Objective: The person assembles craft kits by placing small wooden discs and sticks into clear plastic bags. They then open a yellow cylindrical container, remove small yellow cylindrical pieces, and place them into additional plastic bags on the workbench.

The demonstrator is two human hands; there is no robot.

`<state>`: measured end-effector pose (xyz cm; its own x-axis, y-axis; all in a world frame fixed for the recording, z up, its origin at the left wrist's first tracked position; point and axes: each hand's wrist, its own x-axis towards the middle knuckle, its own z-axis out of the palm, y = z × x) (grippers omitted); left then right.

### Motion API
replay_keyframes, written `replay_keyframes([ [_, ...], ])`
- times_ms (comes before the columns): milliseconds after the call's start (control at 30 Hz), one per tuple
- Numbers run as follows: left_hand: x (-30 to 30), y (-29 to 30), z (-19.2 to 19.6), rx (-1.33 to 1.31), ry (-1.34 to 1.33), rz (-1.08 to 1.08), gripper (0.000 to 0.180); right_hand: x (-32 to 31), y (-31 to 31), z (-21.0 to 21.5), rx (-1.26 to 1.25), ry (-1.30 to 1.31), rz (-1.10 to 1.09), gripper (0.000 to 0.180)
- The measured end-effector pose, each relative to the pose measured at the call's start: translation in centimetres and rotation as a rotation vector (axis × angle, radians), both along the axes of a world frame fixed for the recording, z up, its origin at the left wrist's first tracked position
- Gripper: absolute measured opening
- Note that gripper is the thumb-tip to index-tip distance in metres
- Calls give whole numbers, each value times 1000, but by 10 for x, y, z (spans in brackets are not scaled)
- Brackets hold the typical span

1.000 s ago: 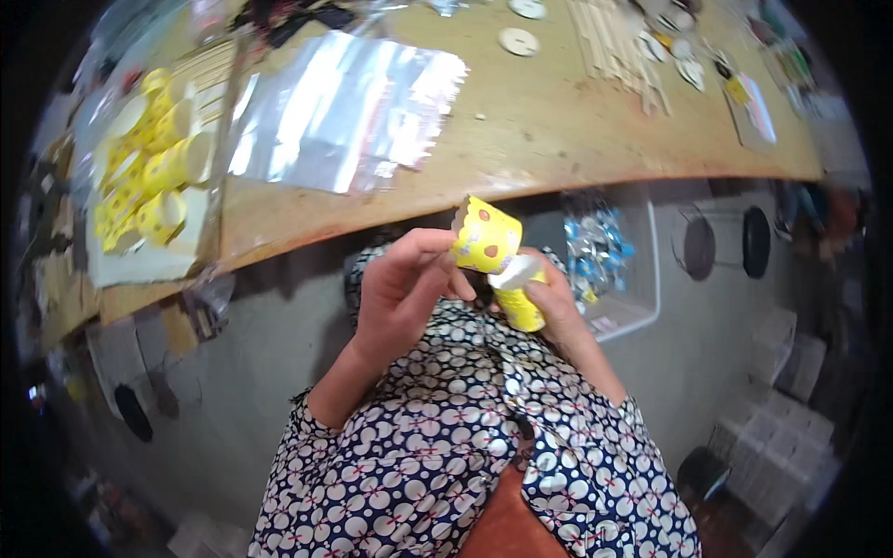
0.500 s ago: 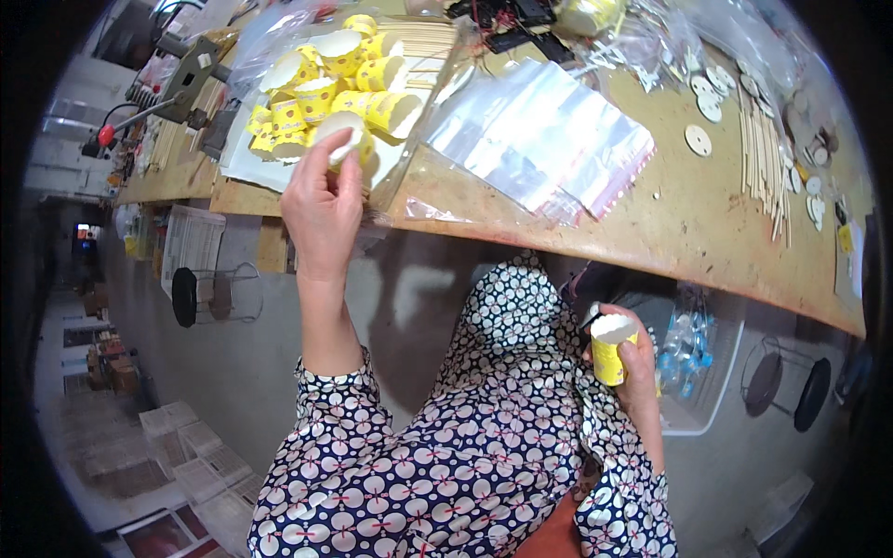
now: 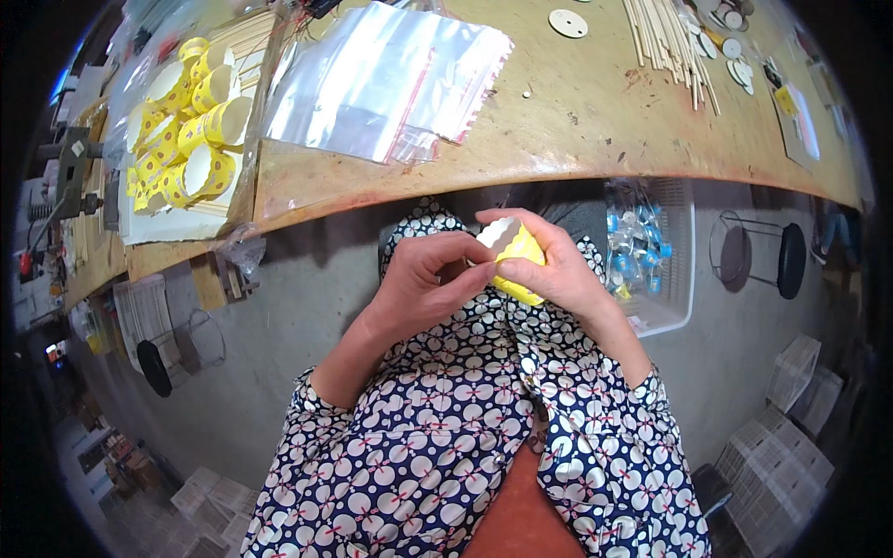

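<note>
Above my lap, my right hand (image 3: 567, 270) is wrapped round a small yellow paper cup (image 3: 523, 249) with a scalloped rim and white inside. The cup leans, its mouth toward my left hand (image 3: 433, 279). My left hand's thumb and fingers are pinched together right at the cup's rim; what they hold, if anything, is hidden. At the left of the table, a pile of similar yellow cups (image 3: 193, 133) lies on a white sheet (image 3: 177, 225), several tipped on their sides.
Clear plastic bags (image 3: 363, 84) lie on the wooden table (image 3: 558, 139). Thin wooden sticks (image 3: 665, 46) and round discs (image 3: 568, 23) are at the far right. Below the table edge stands a white crate (image 3: 684, 279) with blue-and-clear pieces. Stools (image 3: 791, 260) stand on both sides.
My left hand has left the cup pile and come down to the held cup. My right hand has moved left with its cup, which is now tilted. The view has shifted right.
</note>
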<state>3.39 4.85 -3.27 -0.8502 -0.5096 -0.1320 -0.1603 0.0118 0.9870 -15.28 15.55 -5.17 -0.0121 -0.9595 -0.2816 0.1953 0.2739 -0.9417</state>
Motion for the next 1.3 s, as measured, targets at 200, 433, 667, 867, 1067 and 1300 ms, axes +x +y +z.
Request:
replay_keyframes([
  [200, -3, 4, -3, -157, 54, 257, 5, 5, -2, -1, 59, 42, -48, 53],
  [433, 37, -57, 50, -935, 213, 608, 15, 7, 6, -7, 145, -246, -130, 50],
  [667, 109, -161, 89, -1279, -255, 923, 14, 17, 6, -24, 131, -275, -53, 57],
  [867, 58, -106, 71, -887, -82, 719, 19, 9, 3, -15, 89, -280, -68, 50],
  [1067, -4, 0, 15, -2, -88, 34, 20, 2, 0, -10, 82, -286, -54, 53],
  [1300, -7, 3, -6, 255, -77, 36, 8, 2, 2, -15, 35, -47, -11, 59],
])
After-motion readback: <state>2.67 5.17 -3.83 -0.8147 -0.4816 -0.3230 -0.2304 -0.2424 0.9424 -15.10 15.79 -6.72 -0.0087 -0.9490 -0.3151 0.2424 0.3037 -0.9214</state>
